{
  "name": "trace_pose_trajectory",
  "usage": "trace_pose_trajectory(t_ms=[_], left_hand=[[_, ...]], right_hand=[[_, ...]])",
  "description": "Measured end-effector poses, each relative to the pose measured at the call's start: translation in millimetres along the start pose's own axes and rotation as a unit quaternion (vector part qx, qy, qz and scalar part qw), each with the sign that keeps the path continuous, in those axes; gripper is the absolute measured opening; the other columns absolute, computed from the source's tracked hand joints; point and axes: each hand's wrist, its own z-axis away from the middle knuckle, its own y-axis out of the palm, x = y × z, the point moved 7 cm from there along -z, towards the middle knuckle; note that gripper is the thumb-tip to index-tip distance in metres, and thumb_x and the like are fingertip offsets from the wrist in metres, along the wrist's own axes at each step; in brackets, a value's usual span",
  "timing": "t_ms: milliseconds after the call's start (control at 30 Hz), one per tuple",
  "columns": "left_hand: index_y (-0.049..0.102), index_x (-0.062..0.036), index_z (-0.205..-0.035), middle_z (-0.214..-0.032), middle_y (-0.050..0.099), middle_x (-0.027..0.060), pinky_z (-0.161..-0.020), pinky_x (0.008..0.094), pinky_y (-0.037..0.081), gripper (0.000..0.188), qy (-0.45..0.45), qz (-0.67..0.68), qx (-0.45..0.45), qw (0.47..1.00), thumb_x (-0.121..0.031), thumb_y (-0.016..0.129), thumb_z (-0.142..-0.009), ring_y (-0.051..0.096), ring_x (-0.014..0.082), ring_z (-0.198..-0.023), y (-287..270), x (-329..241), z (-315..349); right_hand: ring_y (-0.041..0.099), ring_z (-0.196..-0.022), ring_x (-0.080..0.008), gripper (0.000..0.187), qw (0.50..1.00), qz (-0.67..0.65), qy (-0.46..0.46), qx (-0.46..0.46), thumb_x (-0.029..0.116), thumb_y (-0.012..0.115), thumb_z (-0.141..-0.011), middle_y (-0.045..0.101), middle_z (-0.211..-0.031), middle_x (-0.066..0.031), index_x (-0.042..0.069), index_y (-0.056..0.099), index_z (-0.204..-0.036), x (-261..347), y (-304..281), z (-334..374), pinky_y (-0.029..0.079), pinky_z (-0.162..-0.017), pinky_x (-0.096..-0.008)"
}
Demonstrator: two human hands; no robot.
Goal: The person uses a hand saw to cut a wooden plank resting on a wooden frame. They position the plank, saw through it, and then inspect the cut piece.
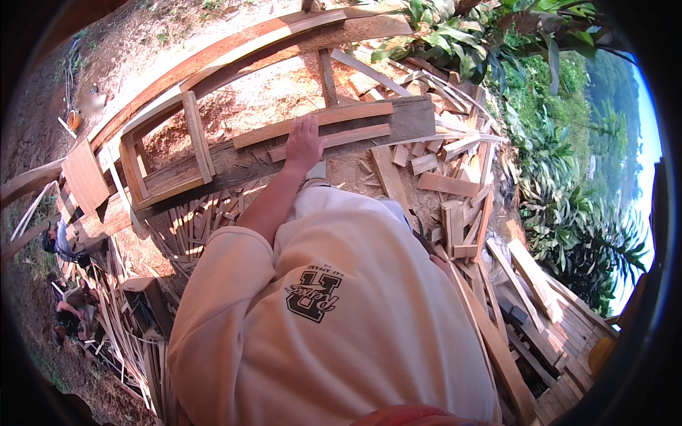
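Note:
My left hand (304,148) lies over two wooden strips, its fingers stretched flat and pointing away from me. The longer strip (355,113) passes under the fingertips, and the shorter strip (359,135) lies nearer, beside the palm. Both rest on a dark, weathered bench plank (415,122). Of my right hand (441,265), only a small part shows past the shirt's right side, near a long board (490,334); its fingers are hidden. To the left, a rectangular wooden frame (199,135) stands on the bench plank.
Long beams (277,35) run behind the bench. A square board (85,175) sits at its left end. Offcuts (447,184) are heaped at right, sticks (121,334) at lower left. Two people (65,241) are at far left. Leafy plants (561,192) border the right.

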Motion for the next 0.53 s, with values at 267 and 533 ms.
trace_pose_trajectory(t_ms=[267,533], left_hand=[[0.058,-0.0074,-0.118,-0.117,0.056,0.0099,-0.097,0.0427,0.051,0.035,0.050,-0.066,0.063,0.995,-0.021,0.075,-0.091,0.056,0.0293,-0.116,17.4,3.9,-46.3],[0.057,-0.0049,-0.129,-0.128,0.056,0.0107,-0.100,0.0432,0.052,0.040,0.051,-0.113,0.142,0.982,-0.020,0.073,-0.094,0.055,0.0303,-0.124,16.8,-5.1,-59.1]], right_hand=[[0.065,-0.072,-0.0172,0.027,0.977,-0.176,0.109,-0.053,0.025,0.080,-0.085,0.070,-0.074,-0.0070,-0.001,0.074,-0.083,-68.4,15.6,41.2,0.051,-0.067,-0.0380],[0.074,-0.094,-0.0245,0.051,0.961,-0.220,0.161,-0.049,0.034,0.080,-0.082,0.079,-0.096,-0.0141,-0.003,0.077,-0.117,-217.2,86.3,58.0,0.056,-0.087,-0.0379]])
